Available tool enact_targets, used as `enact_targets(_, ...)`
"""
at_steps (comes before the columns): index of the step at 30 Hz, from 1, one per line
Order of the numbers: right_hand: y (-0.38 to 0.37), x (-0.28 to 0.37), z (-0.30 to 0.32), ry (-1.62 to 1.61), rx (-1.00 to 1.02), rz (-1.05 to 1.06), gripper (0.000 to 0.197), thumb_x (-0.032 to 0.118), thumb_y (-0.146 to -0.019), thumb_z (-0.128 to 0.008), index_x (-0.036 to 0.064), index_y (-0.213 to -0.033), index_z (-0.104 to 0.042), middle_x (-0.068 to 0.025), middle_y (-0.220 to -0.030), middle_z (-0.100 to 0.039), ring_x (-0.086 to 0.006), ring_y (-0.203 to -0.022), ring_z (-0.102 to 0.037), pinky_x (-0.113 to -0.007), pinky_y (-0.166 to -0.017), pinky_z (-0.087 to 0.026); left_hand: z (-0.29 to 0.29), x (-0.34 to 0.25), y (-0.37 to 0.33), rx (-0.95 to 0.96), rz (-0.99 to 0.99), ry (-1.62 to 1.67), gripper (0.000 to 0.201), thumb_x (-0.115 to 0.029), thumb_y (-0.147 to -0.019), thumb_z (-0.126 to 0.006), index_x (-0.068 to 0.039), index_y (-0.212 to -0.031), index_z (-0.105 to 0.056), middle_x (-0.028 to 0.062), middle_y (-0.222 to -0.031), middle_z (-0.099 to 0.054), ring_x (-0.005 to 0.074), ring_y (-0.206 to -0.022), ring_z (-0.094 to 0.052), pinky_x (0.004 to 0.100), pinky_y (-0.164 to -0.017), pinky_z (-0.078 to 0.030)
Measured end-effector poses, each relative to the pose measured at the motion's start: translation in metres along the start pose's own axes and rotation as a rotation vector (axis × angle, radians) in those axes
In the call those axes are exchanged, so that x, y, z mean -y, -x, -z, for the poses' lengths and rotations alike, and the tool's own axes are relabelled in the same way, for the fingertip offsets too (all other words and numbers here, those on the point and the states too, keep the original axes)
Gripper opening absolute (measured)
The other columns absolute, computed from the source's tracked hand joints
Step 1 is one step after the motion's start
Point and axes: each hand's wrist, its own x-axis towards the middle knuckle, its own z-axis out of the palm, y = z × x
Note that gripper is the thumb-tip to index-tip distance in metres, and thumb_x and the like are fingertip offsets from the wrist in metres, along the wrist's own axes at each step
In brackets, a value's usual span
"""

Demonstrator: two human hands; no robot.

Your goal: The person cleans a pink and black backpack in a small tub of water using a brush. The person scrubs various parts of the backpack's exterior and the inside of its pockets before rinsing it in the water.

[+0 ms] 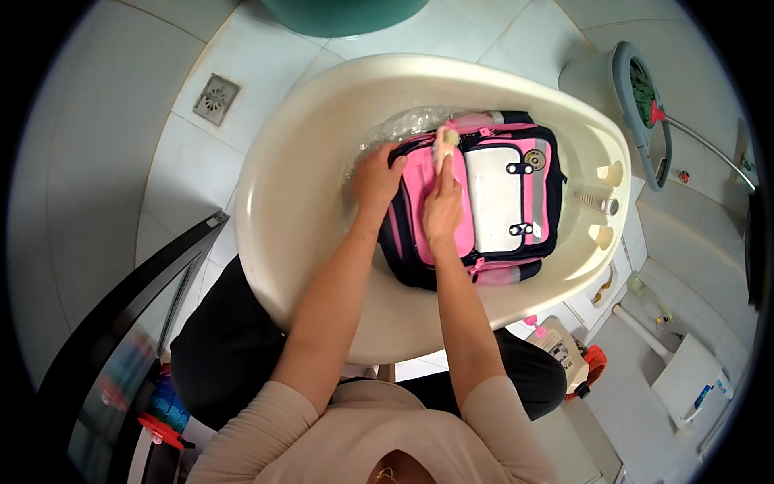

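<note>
A pink, navy and white school backpack (417,192) lies in a cream plastic baby bathtub (294,202), with shallow, bubbly water (411,121) along its far left side. My left hand (377,182) grips the bag's left edge, thumb on top and some fingers hidden. In my right hand (443,211) is a small pale scrubbing brush (446,143), its handle running under my fingers. The brush head rests near the bag's far edge, by the pink front pocket. A white flap with two dark buckle straps is just right of that hand.
A grey-rimmed mop bucket (625,89) stands beyond the tub at the far right. The bottom of a green tub (343,16) shows at the top. A floor drain (216,99) is at the far left, and a black-framed door (121,323) stands at the near left.
</note>
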Motion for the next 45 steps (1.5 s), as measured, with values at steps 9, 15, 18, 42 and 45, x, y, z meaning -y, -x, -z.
enact_targets(9,0.016,-0.01,0.01,0.078,0.159,-0.045,0.049,0.009,-0.082,-0.04,0.0182,-0.128,-0.027,-0.0218,-0.084,-0.05,-0.0368,-0.068,-0.052,-0.044,-0.057,-0.042,-0.013,0.024,0.004,-0.036,0.001,-0.072,0.029,-0.025,-0.074,-0.055,-0.012,-0.1,-0.052,0.0078,-0.099,-0.055,0.0292,-0.093,-0.049,0.0399,-0.078,-0.041)
enact_targets(15,0.054,0.01,-0.005,0.006,0.247,0.032,0.056,0.006,-0.079,-0.041,0.0203,-0.131,-0.023,-0.0255,-0.088,-0.049,-0.0389,-0.068,-0.053,-0.045,-0.059,-0.043,-0.012,0.033,0.003,0.035,0.081,-0.02,0.028,-0.026,-0.073,-0.055,-0.011,-0.097,-0.053,0.0075,-0.097,-0.056,0.0299,-0.092,-0.05,0.0389,-0.077,-0.041)
enact_targets(18,0.024,-0.004,0.013,0.157,0.337,-0.008,0.055,0.007,-0.079,-0.042,0.0194,-0.13,-0.024,-0.0228,-0.085,-0.051,-0.0379,-0.068,-0.053,-0.046,-0.057,-0.042,-0.01,0.026,0.005,0.03,0.084,-0.049,0.028,-0.025,-0.072,-0.056,-0.011,-0.096,-0.053,0.0089,-0.094,-0.057,0.0298,-0.089,-0.052,0.0381,-0.076,-0.042)
enact_targets(42,0.05,0.007,0.011,0.132,0.209,0.015,0.047,0.01,-0.082,-0.04,0.016,-0.127,-0.029,-0.0206,-0.065,-0.052,-0.0361,-0.057,-0.053,-0.046,-0.048,-0.042,-0.024,0.022,0.012,0.01,0.153,0.059,0.02,-0.023,-0.073,-0.056,-0.006,-0.082,-0.053,0.0157,-0.088,-0.048,0.033,-0.084,-0.049,0.04,-0.073,-0.041)
enact_targets(45,0.017,-0.007,0.018,0.13,0.144,-0.023,0.048,0.009,-0.082,-0.039,0.0173,-0.128,-0.028,-0.0201,-0.063,-0.053,-0.0361,-0.056,-0.053,-0.047,-0.048,-0.041,-0.029,0.017,0.013,-0.024,0.1,0.036,0.018,-0.022,-0.072,-0.056,-0.004,-0.077,-0.053,0.0159,-0.087,-0.048,0.0325,-0.081,-0.05,0.0403,-0.071,-0.041)
